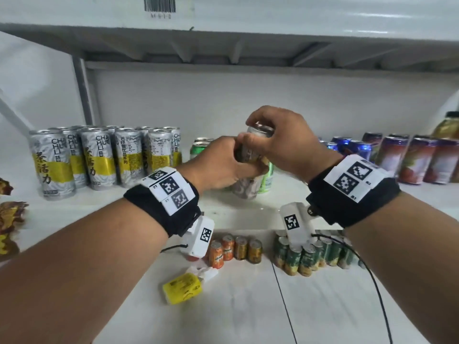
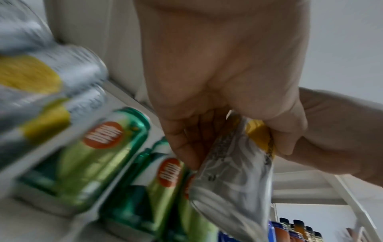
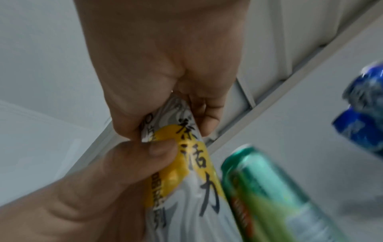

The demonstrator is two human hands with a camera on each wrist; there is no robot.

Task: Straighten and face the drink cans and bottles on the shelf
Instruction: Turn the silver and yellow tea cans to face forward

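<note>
Silver-and-yellow can (image 1: 250, 155) stands mid-shelf (image 1: 248, 214), just beside green cans (image 1: 265, 177), gripped by both hands: left hand (image 1: 218, 165) curled round its body, right hand (image 1: 280, 140) clasping its top. Matching cans (image 1: 99, 157) line the left end.

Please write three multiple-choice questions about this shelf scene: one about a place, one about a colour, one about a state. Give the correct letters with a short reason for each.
1. Where does the group of silver-and-yellow cans stand on the shelf?
A. at the left
B. at the far right
C. on the lower shelf

2. What colour are the cans just behind the left hand?
A. red
B. green
C. black

3. How is the silver-and-yellow can in the middle held?
A. by no hand
B. by the left hand only
C. by both hands

Answers: 1 A, the head view shows them left of the hands. 2 B, green bodies show in all views. 3 C, the right hand holds its top, the left its side.
</note>
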